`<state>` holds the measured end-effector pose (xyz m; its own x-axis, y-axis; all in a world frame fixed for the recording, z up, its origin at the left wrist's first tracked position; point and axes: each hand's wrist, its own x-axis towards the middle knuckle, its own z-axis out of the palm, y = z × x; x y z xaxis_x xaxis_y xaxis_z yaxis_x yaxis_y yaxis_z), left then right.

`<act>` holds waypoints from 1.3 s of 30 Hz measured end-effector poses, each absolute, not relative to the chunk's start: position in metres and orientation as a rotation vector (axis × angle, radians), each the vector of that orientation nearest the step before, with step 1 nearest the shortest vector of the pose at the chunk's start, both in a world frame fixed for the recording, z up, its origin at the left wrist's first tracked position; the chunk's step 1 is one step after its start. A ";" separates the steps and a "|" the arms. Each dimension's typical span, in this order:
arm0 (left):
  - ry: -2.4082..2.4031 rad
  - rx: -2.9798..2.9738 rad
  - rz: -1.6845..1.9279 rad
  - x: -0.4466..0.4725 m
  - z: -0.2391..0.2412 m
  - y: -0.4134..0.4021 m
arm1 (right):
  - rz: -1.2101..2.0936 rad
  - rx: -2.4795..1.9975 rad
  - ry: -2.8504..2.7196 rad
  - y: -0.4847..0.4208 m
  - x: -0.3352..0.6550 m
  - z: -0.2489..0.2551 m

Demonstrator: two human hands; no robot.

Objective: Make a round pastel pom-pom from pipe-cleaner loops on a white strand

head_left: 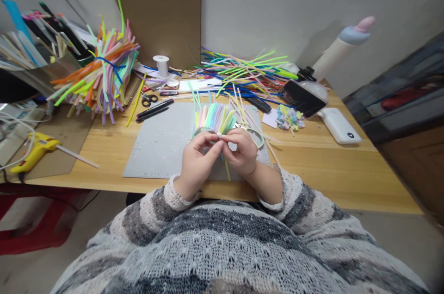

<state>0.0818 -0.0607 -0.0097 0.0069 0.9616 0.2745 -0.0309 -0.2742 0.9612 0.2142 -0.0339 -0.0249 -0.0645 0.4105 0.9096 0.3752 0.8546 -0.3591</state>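
Both hands meet over the near edge of a grey cutting mat point(156, 146). My left hand point(196, 159) is closed, its fingertips pinching the base of a small bundle of pastel pipe cleaners point(213, 118) that fans upward. My right hand point(243, 150) is closed too, gripping the same bundle from the right. A thin yellow-green strand hangs down between the hands. A loop of clear tape lies just beyond the right hand.
A yellow glue gun point(34, 150) lies at the left. A tied bunch of coloured pipe cleaners point(100, 76), black scissors point(150, 98), a white spool point(161, 65), loose sticks point(243, 71), a phone point(302, 97) and a white power bank point(340, 125) fill the wooden table.
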 end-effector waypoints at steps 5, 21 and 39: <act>1.003 1.219 1.465 0.081 -0.002 -0.060 | 0.023 -0.551 -1.775 -0.038 0.215 -0.024; 1.138 1.368 1.264 0.039 0.035 -0.034 | 0.174 -0.780 -1.495 -0.028 0.220 -0.036; 0.906 1.548 0.770 0.031 0.045 -0.004 | 0.703 -0.922 -1.362 -0.020 0.211 -0.049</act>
<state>0.0311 -0.0043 0.0447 0.4909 0.8712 -0.0014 0.1390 -0.0767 0.9873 0.2108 -0.0197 -0.0490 0.1069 0.8611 0.4971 0.0938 0.4890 -0.8672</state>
